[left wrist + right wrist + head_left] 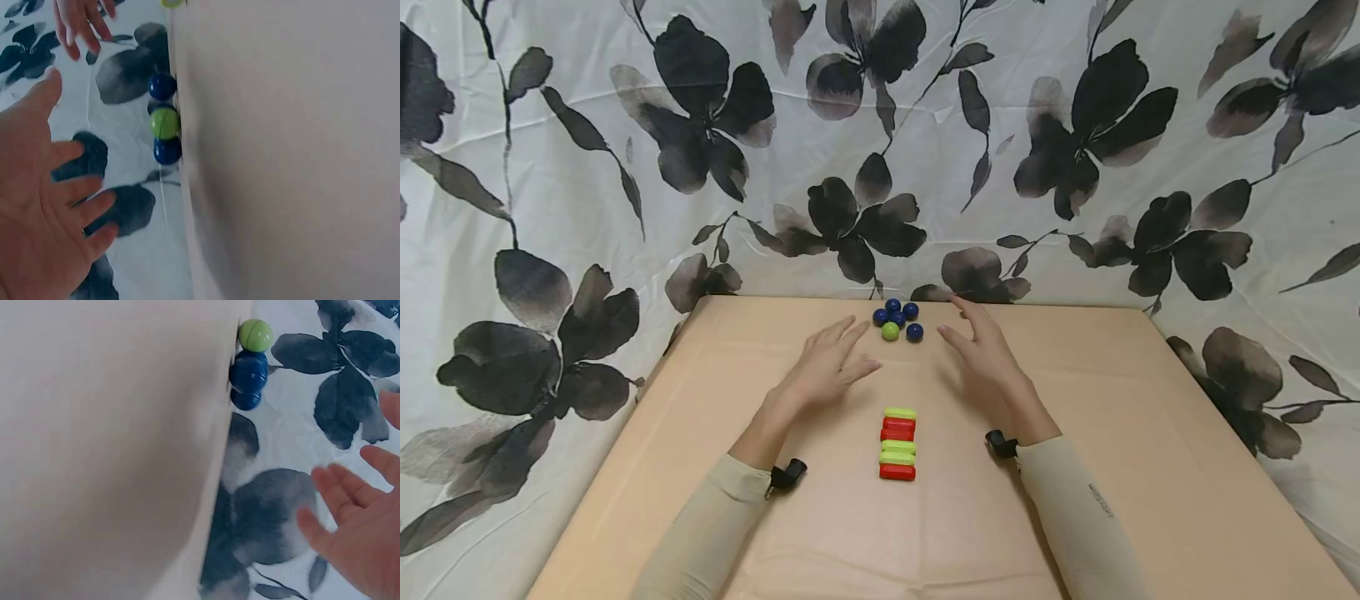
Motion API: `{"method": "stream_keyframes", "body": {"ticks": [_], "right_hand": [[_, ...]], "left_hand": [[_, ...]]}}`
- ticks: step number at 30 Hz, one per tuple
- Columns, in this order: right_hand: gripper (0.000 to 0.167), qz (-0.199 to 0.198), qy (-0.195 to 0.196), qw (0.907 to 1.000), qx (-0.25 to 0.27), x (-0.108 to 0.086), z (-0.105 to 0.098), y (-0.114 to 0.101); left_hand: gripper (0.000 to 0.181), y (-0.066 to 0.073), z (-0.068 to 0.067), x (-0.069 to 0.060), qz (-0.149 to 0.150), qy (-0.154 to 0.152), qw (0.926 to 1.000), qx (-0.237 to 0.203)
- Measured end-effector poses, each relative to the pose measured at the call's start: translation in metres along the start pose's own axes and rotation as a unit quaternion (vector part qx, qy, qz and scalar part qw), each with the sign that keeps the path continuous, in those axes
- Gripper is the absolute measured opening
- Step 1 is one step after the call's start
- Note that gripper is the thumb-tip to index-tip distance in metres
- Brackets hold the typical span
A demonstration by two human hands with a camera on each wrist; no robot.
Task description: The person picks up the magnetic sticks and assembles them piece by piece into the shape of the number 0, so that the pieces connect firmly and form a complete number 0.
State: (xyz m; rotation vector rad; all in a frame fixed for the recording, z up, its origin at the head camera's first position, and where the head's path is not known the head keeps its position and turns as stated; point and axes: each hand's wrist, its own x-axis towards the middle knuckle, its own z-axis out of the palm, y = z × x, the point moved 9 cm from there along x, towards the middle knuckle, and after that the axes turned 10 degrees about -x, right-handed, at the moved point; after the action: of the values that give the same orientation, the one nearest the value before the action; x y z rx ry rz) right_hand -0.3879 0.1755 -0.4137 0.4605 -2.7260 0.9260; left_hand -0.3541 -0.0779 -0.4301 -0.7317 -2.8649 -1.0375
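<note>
Several shiny blue balls [914, 332] and one green ball [891, 332] sit in a cluster at the table's far edge. Left of the cluster is my left hand [827, 364], its fingers extended and thumb spread; the left wrist view shows its bare palm [31, 206]. To the right of the balls, my right hand [988, 354] has its fingers spread and holds nothing. Both hands appear apart from the balls. Between the forearms lies a column of short red bars [897, 472] and lime-green bars [899, 413], set crosswise one behind another.
The pale wooden table [1150, 467] spreads out on both sides of the arms. Behind its far edge hangs a white cloth [970, 167] with dark flowers. Dark wrist cameras [787, 475] are strapped at both cuffs.
</note>
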Motion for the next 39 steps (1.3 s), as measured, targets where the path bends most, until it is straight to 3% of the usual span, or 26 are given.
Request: {"method": "stream_keyframes", "body": {"ticks": [3, 5, 9, 12, 18, 24, 31, 39], "right_hand": [[0.06, 0.016, -0.015, 0.9977, 0.063, 0.012, 0.009, 0.004], [0.057, 0.018, -0.027, 0.9964, 0.078, 0.02, 0.016, 0.006], [0.053, 0.026, -0.063, 0.9941, 0.084, 0.035, 0.032, 0.008], [0.051, 0.033, -0.106, 0.9913, 0.072, 0.042, 0.049, 0.011], [0.046, 0.028, -0.172, 0.9847, 0.004, 0.046, 0.077, 0.013], [0.034, 0.022, -0.151, 0.9866, -0.057, 0.047, 0.079, 0.012], [0.025, 0.011, -0.164, 0.9845, -0.06, 0.043, 0.082, 0.009], [0.028, 0.001, -0.212, 0.9754, -0.062, 0.036, 0.082, 0.003]], "left_hand": [[0.061, 0.015, 0.017, 0.003, 0.023, -0.063, 0.9959, -0.061], [0.051, 0.023, 0.03, 0.004, 0.033, -0.108, 0.9896, -0.089], [0.042, 0.034, 0.055, 0.002, 0.045, -0.183, 0.9762, -0.107], [0.036, 0.038, 0.066, -0.001, 0.053, -0.212, 0.9698, -0.109], [0.022, 0.042, 0.077, -0.003, 0.067, -0.224, 0.9687, -0.082], [0.02, 0.042, 0.08, -0.003, 0.067, -0.219, 0.9723, -0.044], [0.014, 0.044, 0.082, -0.003, 0.064, -0.214, 0.9744, -0.027], [0.012, 0.039, 0.079, 0.001, 0.067, -0.204, 0.976, -0.036]]}}
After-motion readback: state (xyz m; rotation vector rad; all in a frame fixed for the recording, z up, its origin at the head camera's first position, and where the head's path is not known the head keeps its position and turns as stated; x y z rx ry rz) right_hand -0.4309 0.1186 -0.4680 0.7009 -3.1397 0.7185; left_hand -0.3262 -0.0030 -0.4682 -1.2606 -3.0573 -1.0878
